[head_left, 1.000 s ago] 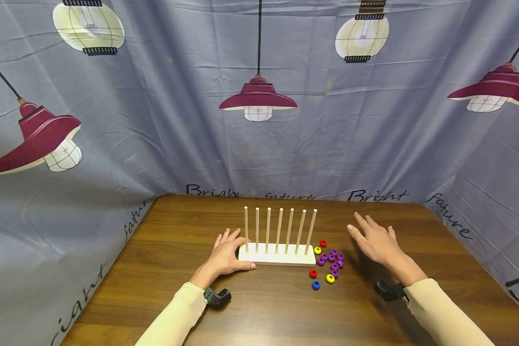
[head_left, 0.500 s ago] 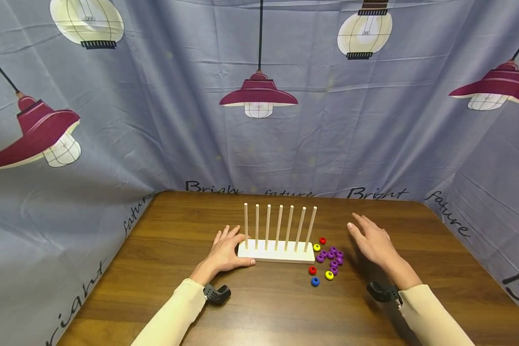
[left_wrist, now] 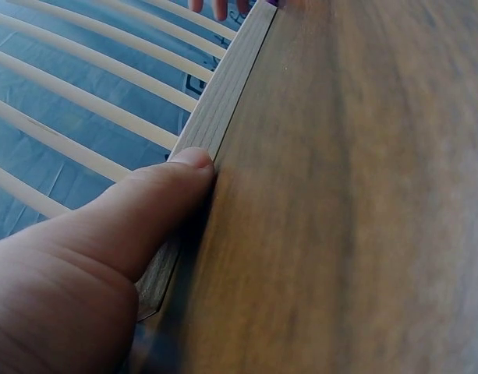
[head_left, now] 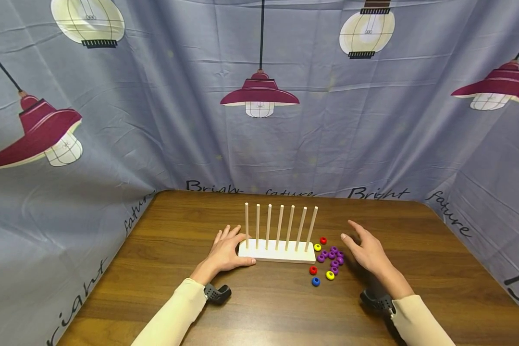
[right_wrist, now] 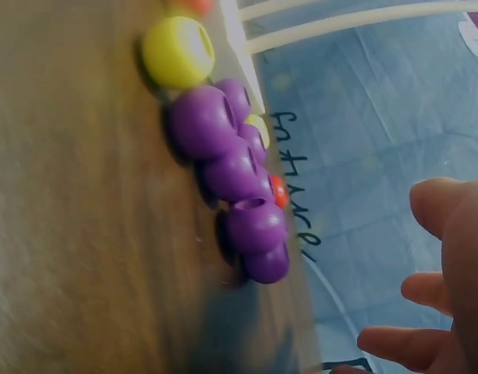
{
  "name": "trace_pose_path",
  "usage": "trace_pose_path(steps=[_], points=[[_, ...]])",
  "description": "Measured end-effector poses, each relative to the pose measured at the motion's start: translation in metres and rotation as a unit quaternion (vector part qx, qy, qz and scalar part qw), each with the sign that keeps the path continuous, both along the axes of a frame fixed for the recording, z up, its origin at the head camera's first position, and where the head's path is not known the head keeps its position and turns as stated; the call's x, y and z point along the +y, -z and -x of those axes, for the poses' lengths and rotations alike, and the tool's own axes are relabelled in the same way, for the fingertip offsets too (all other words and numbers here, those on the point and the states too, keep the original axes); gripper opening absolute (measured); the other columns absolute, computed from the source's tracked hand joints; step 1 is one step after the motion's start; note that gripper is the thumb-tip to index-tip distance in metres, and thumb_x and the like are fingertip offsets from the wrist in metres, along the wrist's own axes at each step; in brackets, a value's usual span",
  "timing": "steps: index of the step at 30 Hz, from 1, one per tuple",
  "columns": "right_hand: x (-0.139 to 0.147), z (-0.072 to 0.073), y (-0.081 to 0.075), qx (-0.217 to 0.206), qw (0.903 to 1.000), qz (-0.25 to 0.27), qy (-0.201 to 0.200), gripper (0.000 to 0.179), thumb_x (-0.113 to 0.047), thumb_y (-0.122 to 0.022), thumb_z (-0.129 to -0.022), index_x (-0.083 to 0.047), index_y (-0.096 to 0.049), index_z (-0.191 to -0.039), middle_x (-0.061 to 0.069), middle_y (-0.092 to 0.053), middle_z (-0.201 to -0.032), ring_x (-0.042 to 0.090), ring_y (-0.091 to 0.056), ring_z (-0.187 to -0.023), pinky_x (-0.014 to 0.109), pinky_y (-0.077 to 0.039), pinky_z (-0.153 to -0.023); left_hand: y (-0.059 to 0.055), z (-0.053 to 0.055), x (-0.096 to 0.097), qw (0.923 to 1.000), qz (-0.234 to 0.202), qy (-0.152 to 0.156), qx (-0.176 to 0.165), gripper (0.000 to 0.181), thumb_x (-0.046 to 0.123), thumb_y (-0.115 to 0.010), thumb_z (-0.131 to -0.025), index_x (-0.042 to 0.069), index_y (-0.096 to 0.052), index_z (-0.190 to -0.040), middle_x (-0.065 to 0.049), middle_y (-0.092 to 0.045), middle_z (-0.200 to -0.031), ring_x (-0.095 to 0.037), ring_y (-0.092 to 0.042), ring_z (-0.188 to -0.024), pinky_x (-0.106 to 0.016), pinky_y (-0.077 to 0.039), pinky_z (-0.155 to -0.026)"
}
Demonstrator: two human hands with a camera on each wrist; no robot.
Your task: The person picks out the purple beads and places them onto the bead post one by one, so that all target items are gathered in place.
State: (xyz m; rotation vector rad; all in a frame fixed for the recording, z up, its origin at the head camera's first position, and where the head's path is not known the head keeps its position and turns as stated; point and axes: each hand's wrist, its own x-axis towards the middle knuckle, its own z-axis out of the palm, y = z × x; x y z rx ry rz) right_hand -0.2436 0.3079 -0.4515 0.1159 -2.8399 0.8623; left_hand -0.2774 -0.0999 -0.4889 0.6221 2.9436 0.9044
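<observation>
A pale wooden stand [head_left: 277, 257] with several upright pegs [head_left: 268, 226] sits mid-table. My left hand [head_left: 222, 254] grips its left end, thumb along the front edge of the base, as the left wrist view shows with the thumb [left_wrist: 145, 206]; the fingers behind are partly hidden. No beads are on the pegs. Loose holed beads lie off the stand's right end: several purple beads [head_left: 334, 264], two red beads [head_left: 313, 270], two yellow beads [head_left: 330, 275] and a blue bead [head_left: 315, 281]. My right hand [head_left: 367, 250] hovers to their right, fingers spread, holding nothing.
The brown wooden table [head_left: 268, 307] runs back to a grey-blue curtain [head_left: 259, 149] printed with lamps and lettering. Curtain also hangs at both sides. Each wrist wears a black band [head_left: 217, 294].
My right hand has moved left and slightly toward me, closer to the beads. The left hand keeps its grip on the stand. The head view has tilted slightly.
</observation>
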Motion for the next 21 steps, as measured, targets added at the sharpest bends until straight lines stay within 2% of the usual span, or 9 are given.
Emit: trace_pose_path(steps=[11, 17, 21], points=[[-0.003, -0.005, 0.011, 0.014, 0.9999, 0.005, -0.004, 0.059, -0.030, -0.066, -0.097, 0.000, -0.049, -0.145, 0.033, -0.060, -0.137, 0.055, -0.055, -0.127, 0.067, -0.045, -0.102, -0.001, -0.001, 0.001, 1.0000, -0.004, 0.002, -0.006, 0.068, 0.052, -0.084, -0.075, 0.022, -0.066, -0.132, -0.021, -0.039, -0.162, -0.049, -0.020, -0.155, -0.065, -0.011, -0.126], [-0.006, -0.006, 0.017, 0.040, 0.9990, 0.010, -0.013, 0.049, -0.022, -0.073, -0.092, 0.001, -0.061, -0.133, 0.023, -0.072, -0.121, 0.044, -0.067, -0.112, 0.061, -0.051, -0.095, 0.001, -0.001, 0.000, 1.0000, 0.001, 0.002, 0.000, 0.067, 0.054, -0.083, -0.074, 0.022, -0.067, -0.131, -0.021, -0.040, -0.161, -0.050, -0.022, -0.154, -0.066, -0.013, -0.126], [-0.008, -0.005, 0.022, 0.051, 0.9986, 0.016, -0.007, 0.041, -0.018, -0.075, -0.089, -0.001, -0.067, -0.126, 0.018, -0.076, -0.113, 0.039, -0.070, -0.106, 0.056, -0.053, -0.092, 0.001, 0.001, 0.000, 1.0000, 0.000, 0.002, 0.000, 0.068, 0.054, -0.084, -0.074, 0.023, -0.067, -0.132, -0.021, -0.040, -0.161, -0.050, -0.022, -0.154, -0.066, -0.013, -0.125]])
